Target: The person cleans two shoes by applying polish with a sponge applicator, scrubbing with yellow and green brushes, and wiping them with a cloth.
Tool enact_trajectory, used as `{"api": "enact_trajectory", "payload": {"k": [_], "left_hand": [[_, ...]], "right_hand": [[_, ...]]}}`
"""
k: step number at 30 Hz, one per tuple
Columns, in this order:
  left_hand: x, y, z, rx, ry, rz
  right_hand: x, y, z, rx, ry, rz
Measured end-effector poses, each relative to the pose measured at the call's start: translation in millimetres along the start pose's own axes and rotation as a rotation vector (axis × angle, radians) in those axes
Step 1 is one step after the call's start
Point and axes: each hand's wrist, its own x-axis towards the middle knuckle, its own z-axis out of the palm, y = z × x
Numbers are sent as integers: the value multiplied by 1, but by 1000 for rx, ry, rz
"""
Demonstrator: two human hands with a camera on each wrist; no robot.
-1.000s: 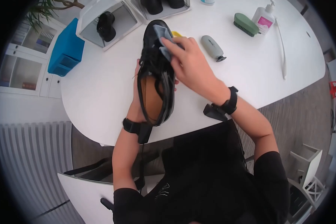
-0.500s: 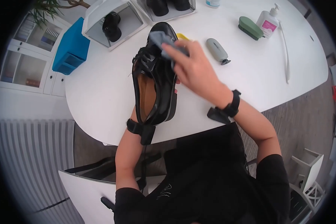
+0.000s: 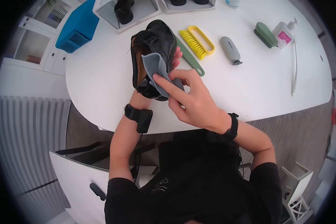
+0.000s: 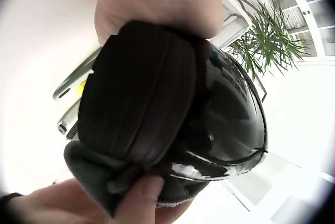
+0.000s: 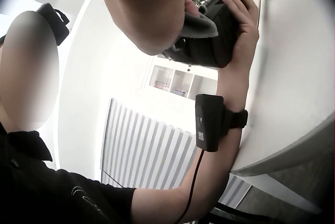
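Head view, left to right: blue box (image 3: 80,28) and white-framed case (image 3: 142,23) both ran off the top edge, the dark footwear (image 3: 124,13) inside cropped too. Black shoe (image 3: 162,41) was held tilted above the white table (image 3: 97,82). Left hand (image 5: 245,35) was mostly hidden behind it, just fingers poking out on the right; right wrist cam showed it gripping the shoe's underside. Left wrist cam alone gave the heel bottom (image 4: 138,93). Grey-blue cloth (image 3: 155,69) lay against the shoe by its opening, pinched in the right hand (image 3: 194,97), which right wrist cam cropped badly. Next, green handle (image 3: 192,61), far end blocked by the shoe; couldn't tell what it belonged to. Then yellow brush (image 3: 198,42), grey bottle-like item (image 3: 230,50), green brush (image 3: 266,35), pump bottle (image 3: 285,34), label unreadable.
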Motion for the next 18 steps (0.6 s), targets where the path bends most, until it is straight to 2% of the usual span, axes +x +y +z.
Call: {"api": "enact_trajectory", "payload": {"k": [1,2,4,7,8,11,13,15,17,18], "left_hand": [[-1,1,6,209,166,65],[-1,2,9,203,172,76],[-3,3,13,-41,190,139],[1,2,3,-115,151,224],[4,2,-2,-88,286,231],[2,4,-9,-115,317,271],[3,9,12,-155,389,299],[5,11,18,47,463,333],[7,9,18,68,471,336],[6,9,25,131,534,315]], "right_hand": [[-1,1,1,-15,17,-37],[-3,1,2,-29,32,-72],[-5,0,5,-19,50,-105],[-4,3,10,-25,93,-148],[-3,5,10,-34,123,-156],[-2,11,4,-117,88,-173],[1,11,-3,-158,23,-200],[4,13,-5,-205,-73,-177],[12,8,-7,-222,-112,-183],[18,6,-8,-236,-125,-175]]}}
